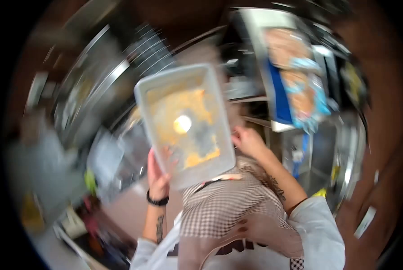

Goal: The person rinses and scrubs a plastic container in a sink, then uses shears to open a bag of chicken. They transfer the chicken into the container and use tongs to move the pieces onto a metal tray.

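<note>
A translucent rectangular plastic tub [185, 123], smeared inside with orange-yellow residue, is held up in front of my body. My left hand [158, 173] grips its lower left side, with the fingers showing faintly through the wall. At the tub's right side, my right hand [248, 141] has its fingers curled by the edge; whether they touch the tub is blurred. A bright round reflection shows on the tub's bottom.
Bread-like items in clear and blue packaging [296, 72] lie on a white board [280, 126] at the upper right. A metal sink [323, 153] is at the right. Blurred clear plastic [109, 155] and metal surfaces stand at the left.
</note>
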